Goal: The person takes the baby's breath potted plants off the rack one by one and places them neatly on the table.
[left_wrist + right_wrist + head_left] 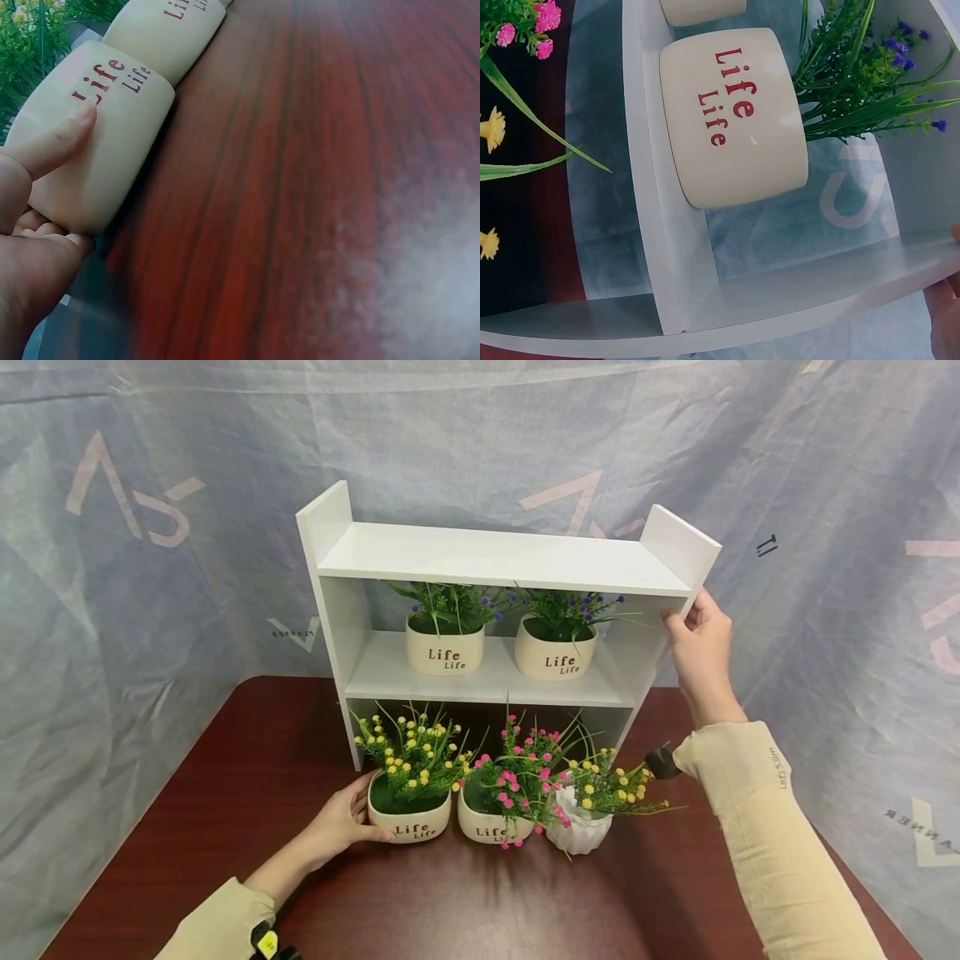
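My left hand (pixel 343 820) holds the left side of a cream flowerpot (pixel 411 821) with yellow flowers. In the left wrist view its thumb lies on the front of that pot (pixel 112 150), by the lettering, with curled fingers at the side. My right hand (pixel 702 647) grips the right side panel of a white two-tier shelf (pixel 487 556), thumb inside and fingers outside. Only part of that hand (pixel 943 307) shows in the right wrist view. On the middle board stand two cream pots, a left one (pixel 445 647) and a right one (pixel 557 652), with purple flowers.
A cream pot with pink flowers (pixel 480 818) and a white crumpled-looking pot with yellow flowers (pixel 579 828) stand in a row beside the held pot, before the shelf. All rest on a dark red wooden table (pixel 225 793). Grey printed cloth (pixel 465 443) hangs behind.
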`<state>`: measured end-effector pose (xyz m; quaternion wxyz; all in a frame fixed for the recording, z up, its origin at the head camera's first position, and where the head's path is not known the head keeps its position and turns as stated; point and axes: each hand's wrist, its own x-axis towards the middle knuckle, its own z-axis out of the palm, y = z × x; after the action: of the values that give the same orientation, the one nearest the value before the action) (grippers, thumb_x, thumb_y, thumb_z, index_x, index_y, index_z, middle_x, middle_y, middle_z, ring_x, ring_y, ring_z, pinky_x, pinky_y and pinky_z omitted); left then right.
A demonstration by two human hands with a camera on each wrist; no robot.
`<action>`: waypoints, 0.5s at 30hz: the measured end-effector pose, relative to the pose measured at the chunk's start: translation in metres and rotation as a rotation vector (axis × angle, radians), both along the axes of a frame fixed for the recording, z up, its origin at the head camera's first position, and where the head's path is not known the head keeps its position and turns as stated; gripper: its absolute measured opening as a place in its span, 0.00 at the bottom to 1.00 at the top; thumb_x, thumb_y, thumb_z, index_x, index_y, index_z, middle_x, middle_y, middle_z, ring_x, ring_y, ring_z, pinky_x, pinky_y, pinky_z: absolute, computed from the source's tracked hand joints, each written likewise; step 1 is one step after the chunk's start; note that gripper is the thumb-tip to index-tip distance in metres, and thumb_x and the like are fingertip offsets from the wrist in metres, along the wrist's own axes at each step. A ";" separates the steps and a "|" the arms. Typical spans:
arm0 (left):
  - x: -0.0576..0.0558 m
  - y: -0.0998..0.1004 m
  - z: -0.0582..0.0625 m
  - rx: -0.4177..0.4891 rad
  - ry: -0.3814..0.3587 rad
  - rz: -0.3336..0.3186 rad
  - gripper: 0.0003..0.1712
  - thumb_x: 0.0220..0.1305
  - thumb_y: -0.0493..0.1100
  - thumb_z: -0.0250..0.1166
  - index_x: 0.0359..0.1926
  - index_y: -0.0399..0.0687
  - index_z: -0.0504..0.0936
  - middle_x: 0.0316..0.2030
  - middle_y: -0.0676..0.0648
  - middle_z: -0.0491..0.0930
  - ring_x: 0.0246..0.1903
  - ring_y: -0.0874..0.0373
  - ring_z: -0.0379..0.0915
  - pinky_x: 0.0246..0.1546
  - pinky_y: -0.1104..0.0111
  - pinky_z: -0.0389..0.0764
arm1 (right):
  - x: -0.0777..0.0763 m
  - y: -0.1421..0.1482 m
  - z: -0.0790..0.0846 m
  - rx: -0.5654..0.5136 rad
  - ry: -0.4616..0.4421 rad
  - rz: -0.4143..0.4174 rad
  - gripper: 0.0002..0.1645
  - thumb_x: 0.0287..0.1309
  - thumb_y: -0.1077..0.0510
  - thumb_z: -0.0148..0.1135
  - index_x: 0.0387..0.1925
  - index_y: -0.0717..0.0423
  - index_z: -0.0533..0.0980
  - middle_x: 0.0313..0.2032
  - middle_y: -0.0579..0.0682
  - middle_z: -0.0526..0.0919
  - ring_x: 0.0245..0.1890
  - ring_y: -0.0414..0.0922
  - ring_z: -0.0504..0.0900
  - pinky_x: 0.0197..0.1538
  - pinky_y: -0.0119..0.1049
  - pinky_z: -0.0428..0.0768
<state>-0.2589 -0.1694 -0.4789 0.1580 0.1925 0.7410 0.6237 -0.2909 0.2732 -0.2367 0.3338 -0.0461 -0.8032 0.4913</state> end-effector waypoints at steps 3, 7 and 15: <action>0.000 -0.001 -0.001 -0.005 -0.009 -0.002 0.64 0.45 0.31 0.76 0.73 0.27 0.42 0.73 0.27 0.43 0.72 0.35 0.44 0.65 0.63 0.69 | 0.000 0.000 0.000 -0.001 0.001 0.000 0.22 0.67 0.61 0.52 0.62 0.52 0.72 0.58 0.58 0.79 0.56 0.41 0.79 0.60 0.39 0.77; 0.000 -0.001 -0.002 -0.007 -0.004 -0.006 0.64 0.45 0.32 0.76 0.73 0.27 0.42 0.73 0.27 0.44 0.72 0.35 0.44 0.65 0.63 0.68 | -0.001 0.001 -0.001 0.000 0.000 -0.002 0.22 0.67 0.61 0.52 0.62 0.52 0.72 0.58 0.57 0.79 0.56 0.41 0.79 0.61 0.40 0.77; 0.000 -0.001 -0.001 -0.016 -0.013 -0.002 0.63 0.45 0.31 0.76 0.74 0.28 0.43 0.74 0.28 0.44 0.72 0.36 0.43 0.67 0.63 0.66 | -0.001 0.000 -0.001 -0.003 0.006 -0.004 0.21 0.67 0.60 0.53 0.61 0.52 0.73 0.57 0.56 0.80 0.55 0.39 0.79 0.60 0.38 0.77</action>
<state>-0.2590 -0.1701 -0.4803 0.1651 0.1878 0.7447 0.6188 -0.2918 0.2734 -0.2378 0.3371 -0.0466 -0.8014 0.4919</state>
